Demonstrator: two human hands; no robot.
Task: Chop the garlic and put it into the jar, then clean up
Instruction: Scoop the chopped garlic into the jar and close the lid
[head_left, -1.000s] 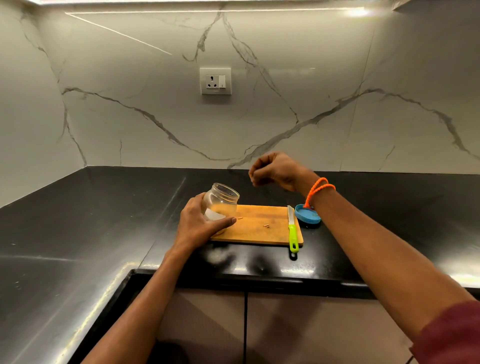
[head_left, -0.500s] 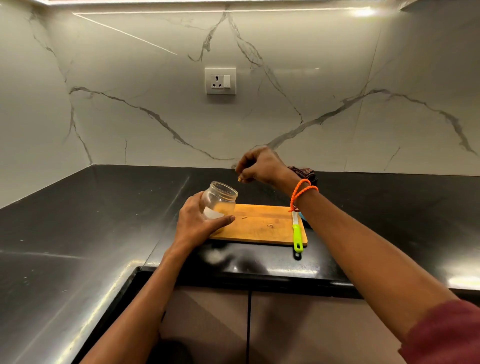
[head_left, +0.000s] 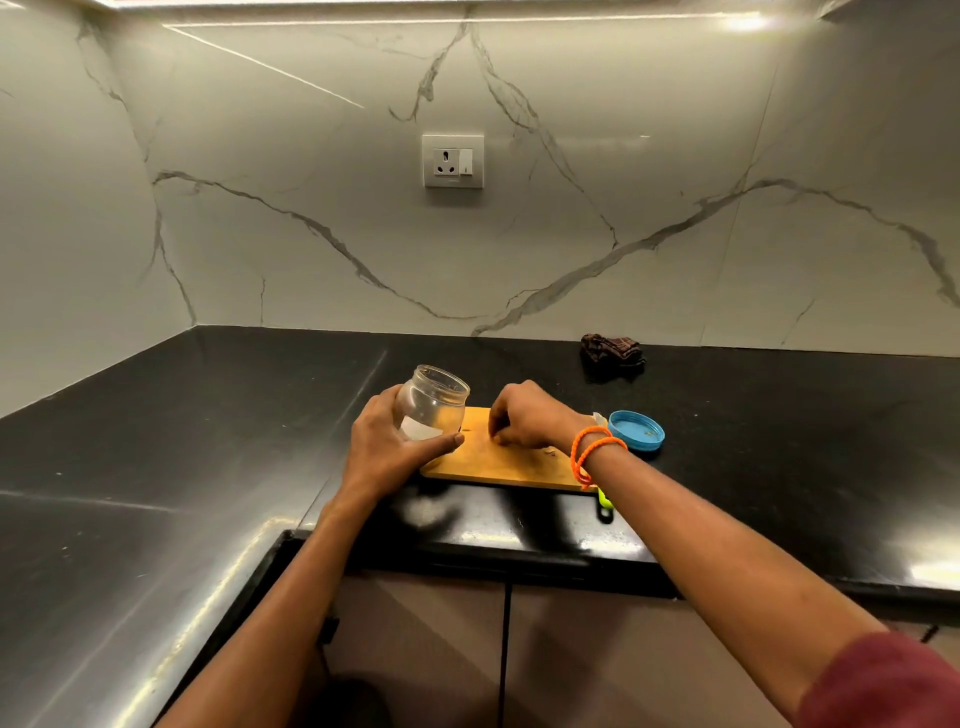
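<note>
My left hand (head_left: 387, 449) grips a clear glass jar (head_left: 435, 402), tilted with its open mouth up and to the right, at the left end of a wooden cutting board (head_left: 498, 465). My right hand (head_left: 527, 415) is down on the board with its fingertips curled together on the wood, pinching at small garlic bits; the bits under the fingers are hidden. One small garlic piece (head_left: 549, 453) lies on the board near my wrist. The knife's green handle end (head_left: 604, 501) shows below my right forearm; its blade is hidden.
The blue jar lid (head_left: 636, 430) lies upside down on the black counter (head_left: 779, 441) right of the board. A dark folded cloth (head_left: 612, 349) sits by the marble back wall. A wall socket (head_left: 453, 161) is above. The counter's front edge runs just below the board.
My right hand has come down from above the jar's mouth to the board and its fingers now pinch at the wood. The left hand keeps hold of the jar.
</note>
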